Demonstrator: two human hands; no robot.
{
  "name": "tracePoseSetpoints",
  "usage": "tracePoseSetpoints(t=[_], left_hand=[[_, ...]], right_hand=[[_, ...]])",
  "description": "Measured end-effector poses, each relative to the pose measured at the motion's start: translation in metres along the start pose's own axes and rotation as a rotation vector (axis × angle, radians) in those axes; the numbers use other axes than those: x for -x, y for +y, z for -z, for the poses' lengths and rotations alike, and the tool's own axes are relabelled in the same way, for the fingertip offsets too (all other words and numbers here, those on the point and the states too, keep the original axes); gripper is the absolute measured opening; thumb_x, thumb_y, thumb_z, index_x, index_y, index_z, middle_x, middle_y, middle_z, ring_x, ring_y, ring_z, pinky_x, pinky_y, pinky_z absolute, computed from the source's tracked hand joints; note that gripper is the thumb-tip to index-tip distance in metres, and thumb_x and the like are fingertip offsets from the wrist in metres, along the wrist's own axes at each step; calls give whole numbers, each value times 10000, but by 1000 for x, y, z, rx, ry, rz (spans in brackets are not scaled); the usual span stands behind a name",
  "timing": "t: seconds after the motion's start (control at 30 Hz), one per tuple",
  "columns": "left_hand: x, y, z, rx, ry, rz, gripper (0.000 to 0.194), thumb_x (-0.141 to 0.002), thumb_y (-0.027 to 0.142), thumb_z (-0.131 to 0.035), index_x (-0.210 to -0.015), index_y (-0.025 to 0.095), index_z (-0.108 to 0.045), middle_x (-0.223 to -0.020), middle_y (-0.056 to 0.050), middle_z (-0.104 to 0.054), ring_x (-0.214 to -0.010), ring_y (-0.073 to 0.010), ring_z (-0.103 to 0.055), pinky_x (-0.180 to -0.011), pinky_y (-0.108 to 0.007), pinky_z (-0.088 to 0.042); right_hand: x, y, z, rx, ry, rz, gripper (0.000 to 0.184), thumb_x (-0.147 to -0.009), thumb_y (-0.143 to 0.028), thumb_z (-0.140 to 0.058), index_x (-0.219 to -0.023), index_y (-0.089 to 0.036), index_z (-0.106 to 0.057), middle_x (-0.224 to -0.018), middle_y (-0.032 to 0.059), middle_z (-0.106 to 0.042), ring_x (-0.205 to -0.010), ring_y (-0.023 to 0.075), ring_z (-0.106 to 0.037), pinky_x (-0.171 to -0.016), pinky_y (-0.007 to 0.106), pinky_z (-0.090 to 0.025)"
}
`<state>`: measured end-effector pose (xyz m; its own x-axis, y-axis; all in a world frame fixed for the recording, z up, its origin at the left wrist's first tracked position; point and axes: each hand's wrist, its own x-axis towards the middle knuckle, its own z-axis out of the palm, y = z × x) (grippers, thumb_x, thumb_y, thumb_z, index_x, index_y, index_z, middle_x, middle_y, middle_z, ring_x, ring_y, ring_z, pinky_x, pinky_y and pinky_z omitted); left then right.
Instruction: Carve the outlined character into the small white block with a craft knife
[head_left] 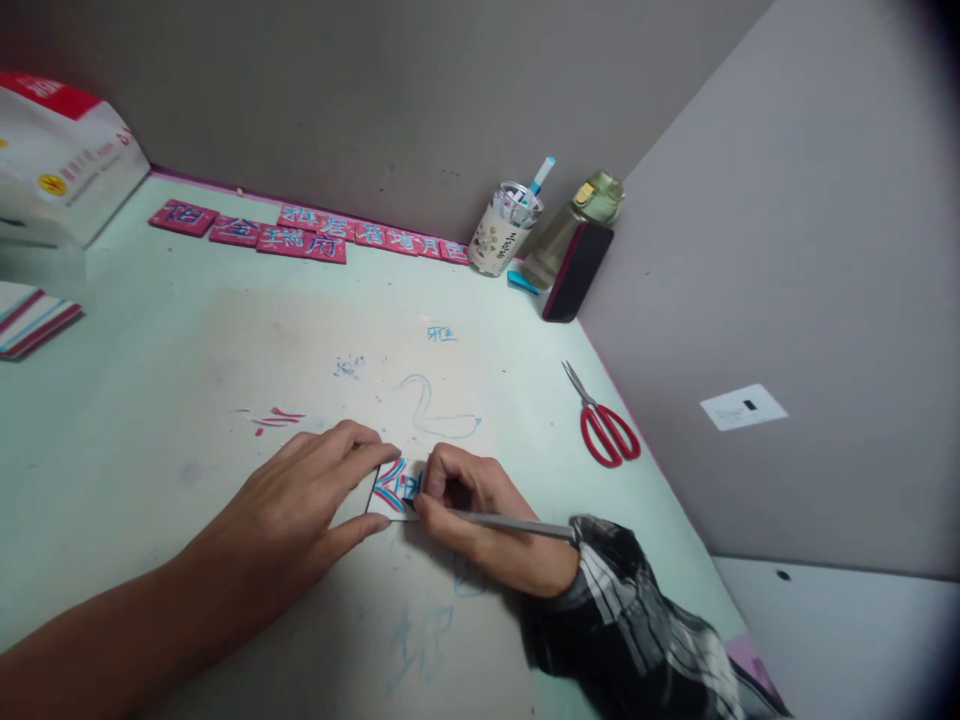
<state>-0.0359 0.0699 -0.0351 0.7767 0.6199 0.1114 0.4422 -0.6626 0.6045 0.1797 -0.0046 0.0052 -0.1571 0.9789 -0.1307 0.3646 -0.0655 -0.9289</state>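
A small white card (386,488) with red and blue bands and a blue character lies flat on the worn beige sheet. My left hand (319,490) grips its opposite edges between thumb and forefinger, at the left end. Closed in a writing grip, my right hand (487,510) holds a slim grey pen-shaped metal tool (517,521), whose shaft points back toward the sleeve. The tool's tip is at the card's blue character, mostly hidden by my fingers, which also cover the card's right end. Thin red strips (281,418) lie beyond my left hand.
Red-handled scissors (609,430) lie at the right. Along the back stand red tiles with blue characters (240,230), a jar of markers (501,232), a green bottle (559,235) and a leaning phone (577,272). Striped boards (34,320) and a white bag (67,150) are at left.
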Motion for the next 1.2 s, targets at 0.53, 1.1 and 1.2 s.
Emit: tracePoseSetpoints(t=[0.53,1.1,1.2], left_hand=[[6,-6,-3,-23,80,33,361,-957,431,-588,-1292,298,-598,-1016,-10,-720,-861,-235,-660,-800,-374,-481],[3,-5,-1,12,77,46,372,-929,380,-672,-1278,311,-560,-1197,-37,-607,-1069,-252,-639,-869,-374,-502],[3,-4,0,10,75,30,346,-946,377,-648,-1271,307,-552,-1178,-35,-610,-1049,-247,-646,-856,-378,-504]], right_hand=[[-1,8,-5,-124,99,-6,231,-881,-197,-622,-745,-234,-439,-722,-33,-514,-655,136,-395,-618,306,-350],[-1,9,-6,-144,104,-16,243,-907,-229,-618,-755,-234,-429,-717,-39,-508,-642,129,-404,-594,285,-342],[0,12,-9,83,111,115,235,-931,-220,-584,-762,-236,-422,-708,-31,-517,-638,138,-419,-606,294,-345]])
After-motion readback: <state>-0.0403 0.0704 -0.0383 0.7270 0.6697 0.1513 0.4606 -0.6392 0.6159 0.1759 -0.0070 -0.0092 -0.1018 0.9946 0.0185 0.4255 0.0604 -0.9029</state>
